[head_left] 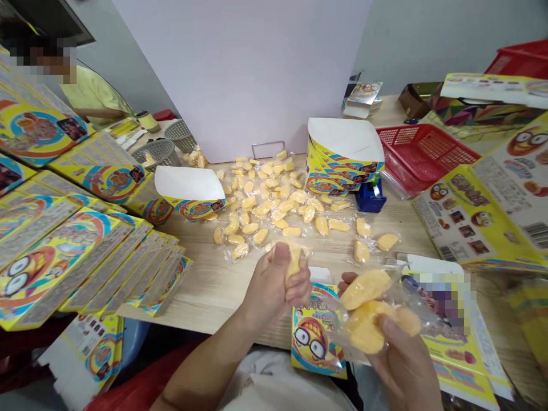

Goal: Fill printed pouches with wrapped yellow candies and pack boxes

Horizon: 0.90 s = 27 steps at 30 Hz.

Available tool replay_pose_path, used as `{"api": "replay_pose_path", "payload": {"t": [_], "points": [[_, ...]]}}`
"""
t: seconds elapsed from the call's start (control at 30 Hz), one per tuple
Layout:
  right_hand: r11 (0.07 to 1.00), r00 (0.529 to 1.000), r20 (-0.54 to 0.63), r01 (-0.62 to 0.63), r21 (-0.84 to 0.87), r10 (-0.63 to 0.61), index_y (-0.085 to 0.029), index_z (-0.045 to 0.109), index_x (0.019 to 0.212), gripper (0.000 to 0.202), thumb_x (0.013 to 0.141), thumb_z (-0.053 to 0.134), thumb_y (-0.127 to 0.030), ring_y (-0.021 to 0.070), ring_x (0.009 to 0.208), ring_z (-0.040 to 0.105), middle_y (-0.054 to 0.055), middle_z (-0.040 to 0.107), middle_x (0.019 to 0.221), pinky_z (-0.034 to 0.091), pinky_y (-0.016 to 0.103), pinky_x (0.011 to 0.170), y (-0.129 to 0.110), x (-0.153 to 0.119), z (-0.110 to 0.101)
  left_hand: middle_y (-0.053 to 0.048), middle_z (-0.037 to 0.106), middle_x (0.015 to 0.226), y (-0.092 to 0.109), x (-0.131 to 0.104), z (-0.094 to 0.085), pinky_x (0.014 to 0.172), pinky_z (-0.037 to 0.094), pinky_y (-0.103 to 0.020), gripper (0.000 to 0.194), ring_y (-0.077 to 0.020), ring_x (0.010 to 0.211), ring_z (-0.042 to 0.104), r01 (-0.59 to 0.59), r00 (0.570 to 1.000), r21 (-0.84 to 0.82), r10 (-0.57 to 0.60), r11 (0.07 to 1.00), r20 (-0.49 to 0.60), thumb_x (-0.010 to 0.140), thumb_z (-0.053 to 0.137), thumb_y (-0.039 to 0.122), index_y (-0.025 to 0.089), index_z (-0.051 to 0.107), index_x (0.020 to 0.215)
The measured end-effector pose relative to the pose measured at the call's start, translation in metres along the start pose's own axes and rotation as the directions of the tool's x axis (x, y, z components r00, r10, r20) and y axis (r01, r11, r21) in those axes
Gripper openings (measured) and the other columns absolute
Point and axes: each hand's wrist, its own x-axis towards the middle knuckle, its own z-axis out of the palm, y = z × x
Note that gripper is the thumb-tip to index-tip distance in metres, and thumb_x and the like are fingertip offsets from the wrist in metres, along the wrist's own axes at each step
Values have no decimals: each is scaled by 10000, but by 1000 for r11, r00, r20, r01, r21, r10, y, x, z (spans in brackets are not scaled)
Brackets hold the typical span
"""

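My left hand [269, 288] is closed around a pale yellow chunk in clear wrap [293, 264], above the table's front part. Its thumb presses on the top of the chunk. Several more wrapped yellow chunks [366, 291] are gripped in my right hand [405, 357], their clear film sticking out at the sides. Below and between the hands is a printed yellow box [317, 337] with a cartoon face in glasses, its white flap up at the far end. Beyond my hands lies a loose spread of wrapped yellow chunks [274, 200] on the wooden table [197, 285].
Stacked printed boxes [81, 257] line the left side. Open cartons [342, 160] stand behind, beside a blue tape dispenser [371, 195] and a red basket [428, 151]. Flat printed cardboard [458, 337] lies right. A tall white board [252, 74] rises behind; a person [96, 94] is far left.
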Motion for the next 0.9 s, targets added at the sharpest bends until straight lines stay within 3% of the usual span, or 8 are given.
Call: {"api": "replay_pose_path", "payload": {"t": [0.13,0.27,0.33,0.4,0.47,0.57,0.7,0.9], "points": [[999,999,38,18,-30,-17,-251,610,1138,624,557,780,-402,331,950,634,115,676,1073,508,455,819,2,3,-2,102,280,438,-2,-3,-1,341,224,-130,510,-7,331,198,11,1000,36,-12,999,25,717,561,626,143,454,591],[1000,1000,-17,-15,-15,15,-261,634,1079,510,600,766,-374,288,1010,614,78,673,1093,504,387,843,6,0,-5,42,484,572,1,-6,2,505,439,-211,383,-55,442,461,-39,985,73,26,997,173,743,626,511,140,534,731],[1000,1000,-20,-21,-21,21,-248,650,1045,468,607,761,-369,274,1033,603,75,673,1094,502,357,849,7,0,-8,6,576,683,3,-9,5,606,483,-250,268,-93,551,574,-67,968,111,38,992,247,773,646,397,150,564,839],[999,1000,1,-30,-14,30,-241,654,1041,481,593,763,-378,289,1008,613,85,680,1073,504,391,849,8,2,-14,-4,607,709,5,-13,8,564,480,-232,159,-98,543,597,-64,959,126,26,990,283,824,602,305,162,569,885],[999,999,0,-39,5,39,-248,641,1074,535,571,775,-373,315,953,633,93,690,1038,507,450,834,10,5,-20,19,582,650,6,-17,10,458,437,-188,142,-69,446,539,-37,961,103,7,994,275,848,568,271,179,566,956],[999,997,-62,-33,19,34,-267,586,1172,628,580,775,-354,321,919,646,92,693,1032,513,468,821,11,9,-25,74,448,562,7,-18,10,365,333,-138,326,-18,362,362,31,973,23,-35,999,229,765,661,380,187,563,1008],[998,996,-79,-48,-36,45,-299,546,1226,700,568,776,-374,328,887,655,73,711,974,515,496,814,10,12,-25,101,266,442,9,-16,6,288,163,-144,600,-13,316,191,101,968,13,-101,995,231,584,579,736,143,521,651],[999,978,-203,-46,3,45,-308,610,1134,616,546,789,-352,304,845,667,55,715,950,507,478,847,10,14,-20,97,187,400,10,-16,5,316,124,-160,621,-21,306,155,-31,983,81,16,996,184,657,493,745,177,309,484]]}}
